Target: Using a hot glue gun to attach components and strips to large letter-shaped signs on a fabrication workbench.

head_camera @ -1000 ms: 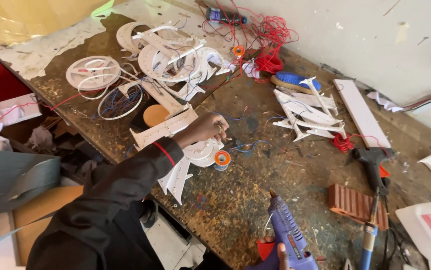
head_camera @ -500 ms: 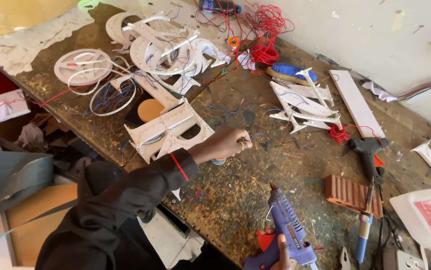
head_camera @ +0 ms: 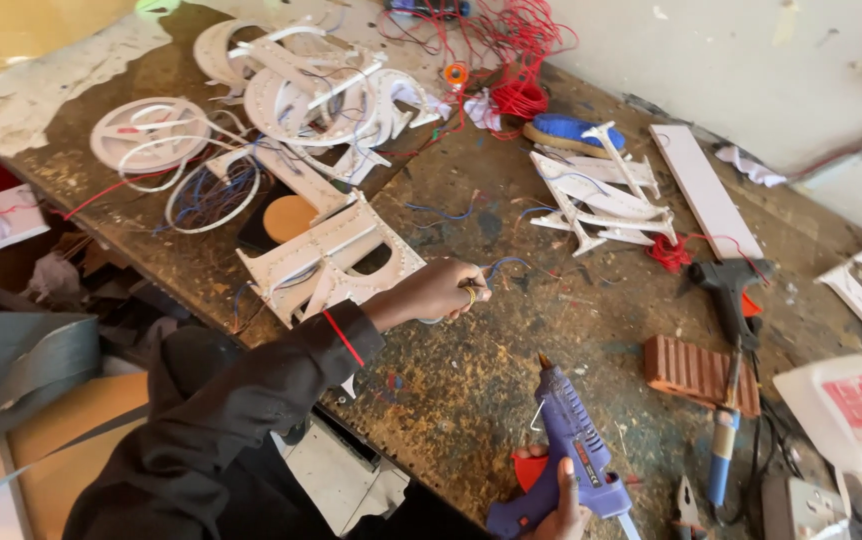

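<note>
My left hand (head_camera: 441, 290) reaches across the stained workbench (head_camera: 471, 400) in a dark sleeve. Its fingers are pinched on a thin blue wire (head_camera: 507, 264) that loops off to the right. Just left of that hand lies a white letter-shaped panel (head_camera: 336, 255) dotted with small lights. My right hand (head_camera: 563, 502) is at the bottom edge, gripping a purple glue gun (head_camera: 571, 435) with its nozzle pointing up toward the left hand. The lower part of the right hand is cut off by the frame.
More white letter shapes and rings (head_camera: 311, 90) with wires lie at the back left, and another letter frame (head_camera: 601, 195) at the back right. Red wire tangle (head_camera: 521, 50), black glue gun (head_camera: 726, 285), red ribbed block (head_camera: 696, 370), white container (head_camera: 851, 410) and white strip (head_camera: 706, 190) crowd the right.
My left hand has moved right, off the white panel and out over the bench with the wire. The purple glue gun has risen further into view.
</note>
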